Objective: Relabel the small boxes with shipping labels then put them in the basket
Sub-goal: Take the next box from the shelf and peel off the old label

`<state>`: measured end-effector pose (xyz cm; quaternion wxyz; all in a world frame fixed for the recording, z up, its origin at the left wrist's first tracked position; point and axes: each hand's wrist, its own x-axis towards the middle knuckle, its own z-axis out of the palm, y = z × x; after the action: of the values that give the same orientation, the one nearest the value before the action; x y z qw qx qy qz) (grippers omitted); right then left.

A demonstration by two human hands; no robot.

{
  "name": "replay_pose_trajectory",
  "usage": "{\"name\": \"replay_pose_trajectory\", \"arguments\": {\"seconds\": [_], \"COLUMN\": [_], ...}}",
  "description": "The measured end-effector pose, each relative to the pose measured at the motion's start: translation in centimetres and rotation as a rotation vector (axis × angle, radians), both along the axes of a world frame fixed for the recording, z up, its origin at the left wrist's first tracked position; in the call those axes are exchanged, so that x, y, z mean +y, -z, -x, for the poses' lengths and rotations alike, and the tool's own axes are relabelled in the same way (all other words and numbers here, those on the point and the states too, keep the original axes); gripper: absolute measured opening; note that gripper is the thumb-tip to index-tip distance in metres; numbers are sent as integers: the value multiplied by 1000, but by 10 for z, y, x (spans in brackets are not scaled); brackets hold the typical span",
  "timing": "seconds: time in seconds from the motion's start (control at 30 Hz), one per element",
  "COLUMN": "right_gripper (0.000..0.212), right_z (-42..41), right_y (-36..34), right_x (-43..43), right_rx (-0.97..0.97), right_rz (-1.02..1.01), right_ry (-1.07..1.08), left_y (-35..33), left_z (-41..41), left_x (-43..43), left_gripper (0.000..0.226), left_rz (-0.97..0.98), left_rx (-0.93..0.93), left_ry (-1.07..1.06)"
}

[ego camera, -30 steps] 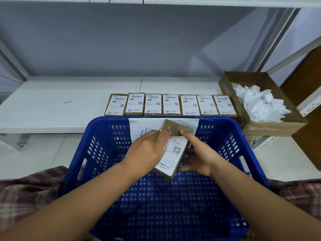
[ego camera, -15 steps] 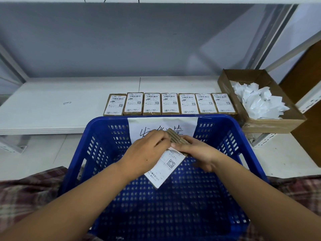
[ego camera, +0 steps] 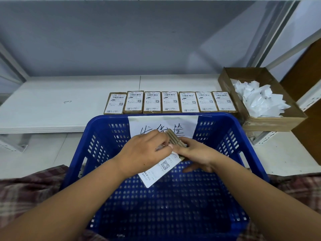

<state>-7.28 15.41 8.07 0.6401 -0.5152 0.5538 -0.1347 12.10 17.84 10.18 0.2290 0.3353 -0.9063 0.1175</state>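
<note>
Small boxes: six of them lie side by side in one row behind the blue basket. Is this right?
Not six. The head view shows seven small boxes side by side in one row behind the blue basket.

Forearms converge. Left hand [ego camera: 144, 154] pinches white paper label [ego camera: 159, 173], fingers curled; right hand [ego camera: 198, 153] grips small brown cardboard box [ego camera: 173, 139], palm down.

Seven labelled boxes [ego camera: 170, 102] sit in one row on the shelf [ego camera: 52, 108]. One further box [ego camera: 175, 140], one white label [ego camera: 159, 171], one blue basket [ego camera: 104, 119], one cardboard carton [ego camera: 271, 122].
</note>
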Motion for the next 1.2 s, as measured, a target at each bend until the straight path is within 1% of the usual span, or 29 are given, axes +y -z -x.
{"name": "replay_pose_trajectory", "arguments": {"seconds": [0.03, 0.13, 0.23, 0.27, 0.33, 0.4, 0.43, 0.5, 0.53, 0.63, 0.73, 0.8, 0.83, 0.87, 0.9, 0.93, 1.0, 1.03, 1.1, 1.2], "right_gripper": [96, 89, 60, 57, 65, 81, 84, 75, 69, 56, 56, 61, 62, 63, 66, 73, 93, 99, 96, 80], "right_z": [-1, -3, -5, -5, -5, -6, -6, -5, -5, -5, -7, -8, -8, -7, -6, -5, 0, 3, 7, 12], "right_y": [-1, -2, 2, 4, 7, 11, 13, 17, 18, 13, 10, 8, 7, 4, 2, -1, -2, -2, -6, -12], "right_x": [1, 2, 2, 2, 0, -1, -3, -5, -5, -6, -5, -4, -4, -3, -3, -3, -6, -8, -11, -13], "right_rx": [2, -4, -41, -51, -40, 32, 67, 106, 105, -11, -116, -85, -69, -66, -72, -77, -85, -92, -112, -151], "right_rz": [0, -5, -7, -2, 46, 134, 176, 227, 233, 174, 129, 144, 145, 136, 126, 123, 161, 187, 227, 240], "right_ry": [1, 28, 91, 122, 174, 203, 213, 229, 223, 208, 296, 279, 246, 212, 180, 154, 131, 130, 110, 37], "left_y": [1, -1, 0, 2, 5, 11, 14, 18, 19, 14, 10, 7, 5, -2, -6, -6, -3, -6, -9, -12], "left_z": [-2, -5, -4, -4, -4, -5, -5, -4, -3, 2, 3, 5, 7, 8, 8, 7, 5, 6, 7, 7], "left_x": [-1, -1, 2, 2, 0, 0, 0, 0, 1, 1, -1, 0, 1, 2, 3, 3, 3, 5, 7, 9], "left_gripper": [4, 12, 15, 15, 14, 16, 19, 28, 30, 24, 27, 34, 32, 28, 29, 35, 41, 40, 40, 41], "left_rz": [60, 114, 119, 120, 83, 53, 31, 19, 14, 5, -85, -156, -232, -336, -413, -480, -542, -564, -608, -648], "left_rx": [-31, -75, -80, -86, -96, -118, -127, -114, -106, -61, 32, 61, 97, 171, 235, 306, 327, 338, 329, 310], "left_ry": [48, 78, 63, 70, 79, 82, 67, 40, 36, 25, -48, -104, -139, -193, -233, -248, -254, -251, -229, -203]}}
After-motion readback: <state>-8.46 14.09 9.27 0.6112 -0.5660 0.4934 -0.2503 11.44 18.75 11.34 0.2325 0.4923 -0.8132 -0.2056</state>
